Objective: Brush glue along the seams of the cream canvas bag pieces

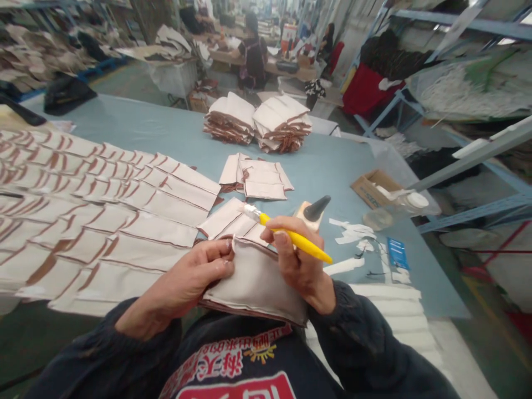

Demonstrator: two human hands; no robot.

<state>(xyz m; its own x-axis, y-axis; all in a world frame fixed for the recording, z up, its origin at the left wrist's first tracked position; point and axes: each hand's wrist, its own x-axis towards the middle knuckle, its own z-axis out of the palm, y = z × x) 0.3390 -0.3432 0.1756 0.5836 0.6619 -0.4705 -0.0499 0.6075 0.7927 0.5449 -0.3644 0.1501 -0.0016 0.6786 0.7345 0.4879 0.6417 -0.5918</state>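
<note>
My left hand (195, 280) pinches the upper left corner of a pale fabric piece (255, 277) with brown edges, held in front of my body. A yellow-handled brush (307, 244) is gripped in my right hand (297, 260), its pale tip pointing up and left, above the piece's top edge. The heel of my right hand is by the piece's right side. Just beyond lie overlapping pale panels (230, 219). Rows of similar panels (137, 221) overlap across the left of the table.
On the blue table (332, 160), two tall fabric stacks (282, 119) stand at the back. A dark-handled tool (316, 208), white strips (349, 233), a clear bottle (378, 219) and a cardboard box (374, 185) are on the right. A person (252, 55) sits beyond.
</note>
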